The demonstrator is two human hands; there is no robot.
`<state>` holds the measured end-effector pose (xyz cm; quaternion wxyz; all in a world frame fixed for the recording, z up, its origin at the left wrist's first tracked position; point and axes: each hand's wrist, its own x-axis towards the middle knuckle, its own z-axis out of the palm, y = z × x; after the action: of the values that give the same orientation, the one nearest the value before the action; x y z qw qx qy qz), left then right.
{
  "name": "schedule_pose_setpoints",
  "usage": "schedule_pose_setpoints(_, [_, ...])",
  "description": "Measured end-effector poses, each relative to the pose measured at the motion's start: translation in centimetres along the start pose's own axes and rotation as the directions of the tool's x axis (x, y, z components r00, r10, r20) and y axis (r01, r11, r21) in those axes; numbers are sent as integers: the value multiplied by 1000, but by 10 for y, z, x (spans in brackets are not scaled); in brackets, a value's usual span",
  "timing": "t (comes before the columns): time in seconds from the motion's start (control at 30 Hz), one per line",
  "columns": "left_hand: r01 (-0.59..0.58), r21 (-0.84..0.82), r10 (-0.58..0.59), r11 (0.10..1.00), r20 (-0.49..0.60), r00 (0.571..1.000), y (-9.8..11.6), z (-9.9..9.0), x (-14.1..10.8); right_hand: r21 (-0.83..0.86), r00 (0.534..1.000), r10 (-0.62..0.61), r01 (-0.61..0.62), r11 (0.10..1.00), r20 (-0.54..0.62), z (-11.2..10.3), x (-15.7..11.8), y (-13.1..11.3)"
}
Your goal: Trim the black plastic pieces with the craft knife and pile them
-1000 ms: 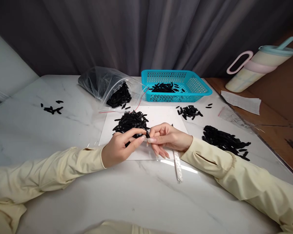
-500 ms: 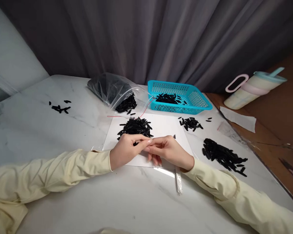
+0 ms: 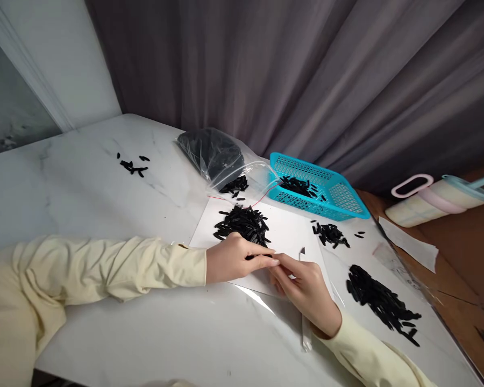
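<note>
My left hand and my right hand meet fingertip to fingertip over a white board. Both are closed in a pinch. A thin black piece shows between the left thumb and forefinger; its far end is hidden where the right fingertips press against it. Just beyond the left hand, a heap of slim black pieces lies on the board. A craft knife with a pale, wrapped handle lies partly under my right hand, its dark tip pointing away.
A clear plastic bag of black pieces spills open behind the board. Beside it stands a blue basket holding more. Smaller piles lie at right, far right and left. A lidded tumbler leans beyond the table's right edge.
The view has turned, so the table's contents sit further right and appear tilted. Both hands stay together at the fingertips, and the black piece between them now shows against the board.
</note>
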<state>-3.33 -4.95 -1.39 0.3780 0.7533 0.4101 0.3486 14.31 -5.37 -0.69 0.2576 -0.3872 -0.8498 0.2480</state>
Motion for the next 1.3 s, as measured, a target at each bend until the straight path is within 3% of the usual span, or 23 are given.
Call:
schedule_pose_setpoints(0.1, [-125,53,125,991,3,992,-2,1,-1,-258,986,-162,148,955,-35,-3,-3,1])
schedule_pose_setpoints(0.17, [-214,103,212,971,34,977,-3,1,-3,-355,977,-214,203,913,8,-10,-6,0])
schedule_pose_setpoints(0.33, [-322,184,301,929,133,944,-1,-2,-7,-288,984,-113,149,946,137,-35,-18,-2])
schedule_pose_setpoints(0.43, [-258,67,239,964,212,947,3,-5,-8,-216,986,-68,100,971,149,-37,-26,-1])
schedule_pose_setpoints(0.5, [-136,-93,158,986,313,937,7,-7,-7,-228,983,-77,114,967,166,-33,-29,-3])
schedule_pose_setpoints(0.6, [130,-278,20,952,481,877,10,-9,-4,-305,968,-167,218,927,186,-24,-28,-10])
schedule_pose_setpoints(0.7, [259,-351,2,900,597,802,9,-9,-1,-342,963,-210,257,904,168,-18,-25,-16])
schedule_pose_setpoints(0.8, [293,-377,22,879,645,764,6,-9,1,-351,964,-226,263,899,141,-16,-25,-15])
schedule_pose_setpoints(0.97, [326,-376,11,867,671,742,5,-10,3,-355,939,-326,344,869,111,-14,-30,-10])
schedule_pose_setpoints(1.13, [354,-337,-58,872,647,760,10,-12,1,-354,940,-341,326,877,19,-15,-30,-9])
schedule_pose_setpoints(1.3, [313,-337,-34,888,632,774,12,-13,-1,-296,946,-323,316,901,25,-14,-30,-7])
